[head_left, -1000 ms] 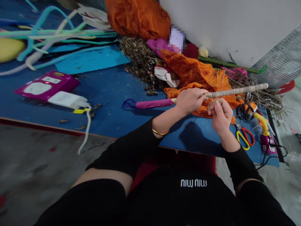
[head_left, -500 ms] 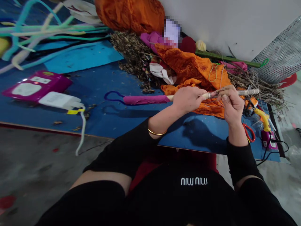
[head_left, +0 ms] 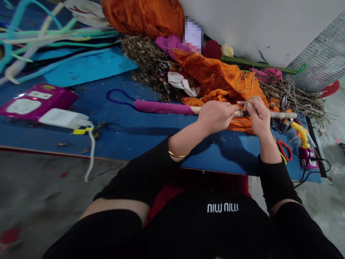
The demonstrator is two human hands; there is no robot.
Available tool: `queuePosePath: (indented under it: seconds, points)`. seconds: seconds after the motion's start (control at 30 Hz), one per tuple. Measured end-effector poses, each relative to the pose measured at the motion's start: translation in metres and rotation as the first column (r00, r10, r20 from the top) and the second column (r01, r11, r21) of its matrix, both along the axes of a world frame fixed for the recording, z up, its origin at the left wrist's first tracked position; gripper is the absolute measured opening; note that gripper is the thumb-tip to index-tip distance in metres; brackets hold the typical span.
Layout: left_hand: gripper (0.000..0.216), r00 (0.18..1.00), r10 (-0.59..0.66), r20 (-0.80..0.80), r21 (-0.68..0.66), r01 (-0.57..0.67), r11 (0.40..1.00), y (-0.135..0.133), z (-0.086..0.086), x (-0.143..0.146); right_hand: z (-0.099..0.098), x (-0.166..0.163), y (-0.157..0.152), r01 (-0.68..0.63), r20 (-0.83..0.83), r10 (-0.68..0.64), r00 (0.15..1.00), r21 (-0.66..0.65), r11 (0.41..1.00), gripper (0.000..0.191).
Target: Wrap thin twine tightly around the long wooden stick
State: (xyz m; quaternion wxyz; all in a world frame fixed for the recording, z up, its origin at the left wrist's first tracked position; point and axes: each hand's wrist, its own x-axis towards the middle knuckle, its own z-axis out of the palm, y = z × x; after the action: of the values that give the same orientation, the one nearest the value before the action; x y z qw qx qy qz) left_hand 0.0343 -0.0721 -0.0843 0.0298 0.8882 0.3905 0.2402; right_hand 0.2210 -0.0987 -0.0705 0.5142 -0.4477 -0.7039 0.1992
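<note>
A wooden stick lies level across my two hands above the table. Purple wrapping covers its left part, and a dark blue loop sticks out of that end. Pale cord or binding is wound round its right part. My left hand is closed round the stick just right of the wrapping. My right hand is closed at the stick further right, thumb and fingertips pinched together over it. A small brownish bit shows between the two hands; what it is I cannot make out.
Orange cloth and dry twigs lie behind my hands. Red-handled scissors and a yellow glue gun are at right. A purple packet and a white bottle lie left, below soft coloured strips.
My right hand has shifted slightly left along the stick, closer to my left hand. The loop end has risen and moved a little left. The whole view has shifted slightly.
</note>
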Motion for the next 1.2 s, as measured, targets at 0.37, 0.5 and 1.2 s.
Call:
queuePosePath:
  seconds: [0.37,0.5,1.2]
  points:
    - [0.037,0.993,-0.095,-0.068,0.134,0.103,0.986,0.003,-0.008,0.0,-0.004,0.002,0.0,0.03,0.058,-0.028,0.998,-0.031,0.999,0.049]
    - [0.033,0.999,-0.039,0.014,0.12,0.037,0.992,0.006,-0.007,-0.003,0.002,0.001,-0.001,0.019,-0.102,-0.022,0.994,-0.029,0.999,0.043]
    - [0.033,0.932,0.037,0.361,-0.387,0.114,0.915,0.046,0.02,-0.068,0.014,0.135,0.014,0.525,-0.207,-0.612,0.763,-0.355,0.774,0.027]
